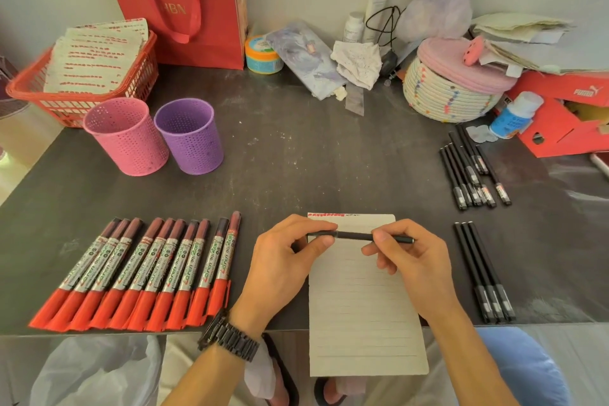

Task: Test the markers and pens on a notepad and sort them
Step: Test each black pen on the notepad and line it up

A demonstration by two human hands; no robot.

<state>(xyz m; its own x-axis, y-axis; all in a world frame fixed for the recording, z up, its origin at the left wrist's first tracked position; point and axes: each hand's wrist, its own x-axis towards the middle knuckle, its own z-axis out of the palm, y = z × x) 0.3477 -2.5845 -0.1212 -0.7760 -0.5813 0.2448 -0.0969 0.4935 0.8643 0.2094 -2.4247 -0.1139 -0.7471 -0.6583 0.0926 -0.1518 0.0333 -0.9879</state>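
Holding black pen [354, 236] level over the notepad [362, 306] top edge, long axis 9-to-3 o'clock. Left hand [283, 260] fingers [321, 241] pinch the 9 o'clock end, right hand [408, 260] pinches the barrel toward 3; probably uncapping next, pulling apart along that axis.

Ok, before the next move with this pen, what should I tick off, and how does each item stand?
1. Both hands on the black pen: ok, the left hand pinches one end and the right hand the other.
2. Writing tip exposed: cannot tell, no tip shows.
3. Free space on the notepad: ok, only its top line bears marks.
4. Notepad fully supported: not ok, its near end overhangs the table edge.
5. Sorting cups upright: ok, the pink cup and the purple cup both stand.
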